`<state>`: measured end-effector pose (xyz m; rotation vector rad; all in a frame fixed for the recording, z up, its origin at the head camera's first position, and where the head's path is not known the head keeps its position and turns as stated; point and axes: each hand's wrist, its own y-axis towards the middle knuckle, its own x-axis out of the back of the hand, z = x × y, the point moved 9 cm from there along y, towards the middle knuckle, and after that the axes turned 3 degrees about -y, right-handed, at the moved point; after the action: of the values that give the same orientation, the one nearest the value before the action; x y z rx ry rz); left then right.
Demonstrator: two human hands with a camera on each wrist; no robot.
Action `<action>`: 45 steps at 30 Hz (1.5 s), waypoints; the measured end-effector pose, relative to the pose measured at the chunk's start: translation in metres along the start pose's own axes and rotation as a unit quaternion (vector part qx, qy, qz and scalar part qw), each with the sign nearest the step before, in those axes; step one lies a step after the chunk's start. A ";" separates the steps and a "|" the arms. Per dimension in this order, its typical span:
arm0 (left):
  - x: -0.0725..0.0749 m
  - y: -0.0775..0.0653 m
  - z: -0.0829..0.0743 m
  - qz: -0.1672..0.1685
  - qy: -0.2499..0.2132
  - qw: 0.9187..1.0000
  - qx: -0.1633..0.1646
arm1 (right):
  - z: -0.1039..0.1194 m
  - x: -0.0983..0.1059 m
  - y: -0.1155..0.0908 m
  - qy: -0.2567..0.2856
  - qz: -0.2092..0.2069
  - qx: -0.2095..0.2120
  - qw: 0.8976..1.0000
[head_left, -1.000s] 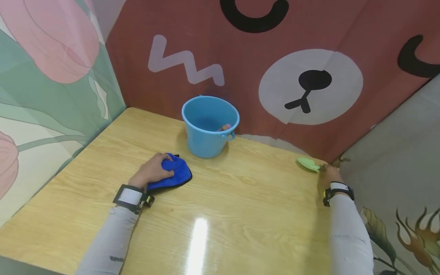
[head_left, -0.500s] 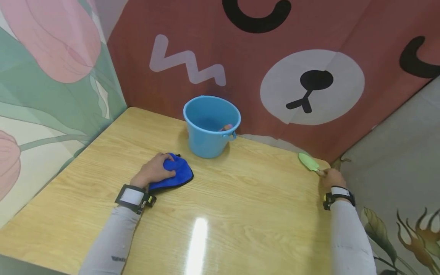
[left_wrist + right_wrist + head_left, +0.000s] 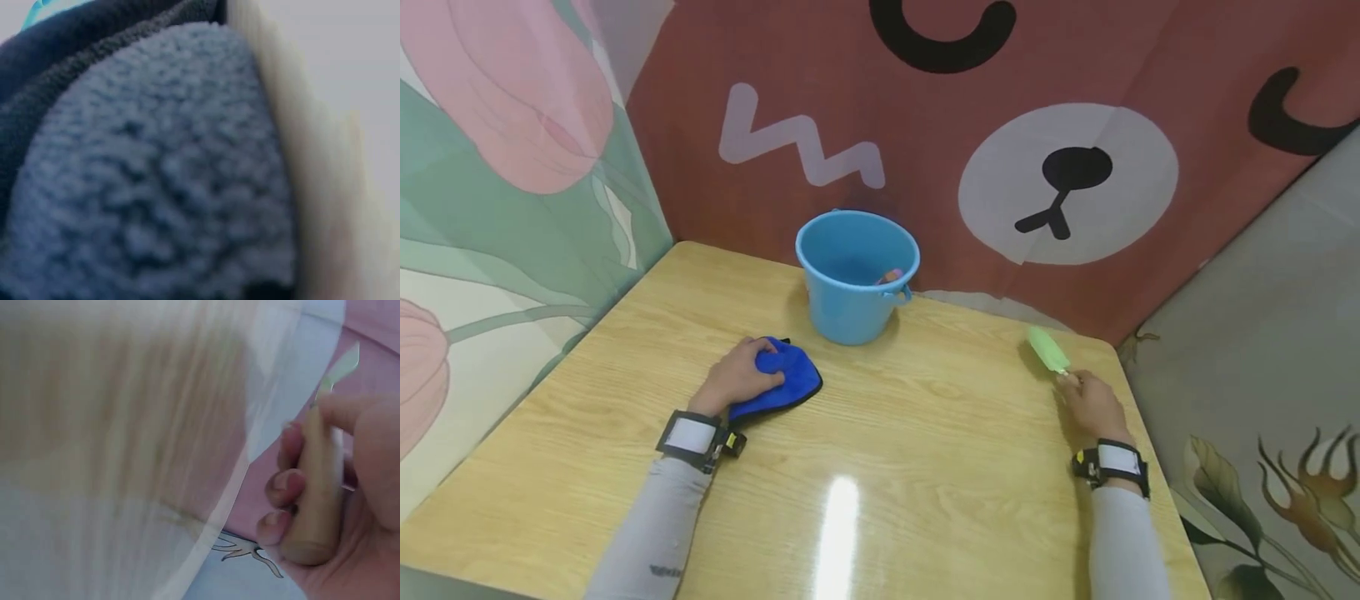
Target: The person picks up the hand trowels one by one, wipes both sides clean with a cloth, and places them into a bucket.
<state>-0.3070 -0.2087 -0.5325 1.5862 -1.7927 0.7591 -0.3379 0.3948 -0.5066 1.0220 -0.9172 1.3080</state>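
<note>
My right hand (image 3: 1096,407) grips a small trowel by its wooden handle (image 3: 319,494). The trowel's pale green blade (image 3: 1047,350) points away from me, toward the back wall. In the right wrist view, fingers and thumb wrap round the handle. On the left, my left hand (image 3: 739,377) holds a blue cloth (image 3: 793,377) with black edging against the table. Thumb and fingers pinch into the fabric, and part of the cloth lies under the palm. The left wrist view is filled by blurred cloth (image 3: 156,169), so the fingers are hidden there.
A blue bucket (image 3: 848,312) stands near the table's back edge, its handle at the right side. Inside it shows a small pinkish-orange thing (image 3: 891,276), too little to identify. Printed wall cloths close off the wooden table (image 3: 925,467) at the back and sides.
My right hand has lifted the trowel from the table's right back corner and brought it left and toward me, its blade swinging round. My left hand stays on the cloth.
</note>
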 end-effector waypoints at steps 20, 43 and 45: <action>0.004 -0.015 -0.001 -0.016 -0.008 0.999 0.029 | 0.120 0.010 -0.034 0.280 -0.025 0.038 0.959; 0.005 -0.007 0.000 -0.028 -0.025 0.999 0.023 | 0.189 0.032 -0.039 0.396 -0.059 0.095 0.911; 0.005 -0.006 -0.001 -0.028 -0.041 0.998 0.025 | 0.193 0.030 -0.039 0.388 -0.057 0.098 0.915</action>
<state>-0.3015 -0.2120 -0.5276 1.7150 -1.7917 0.7277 -0.2914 0.2215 -0.4214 0.5895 -0.1198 1.5474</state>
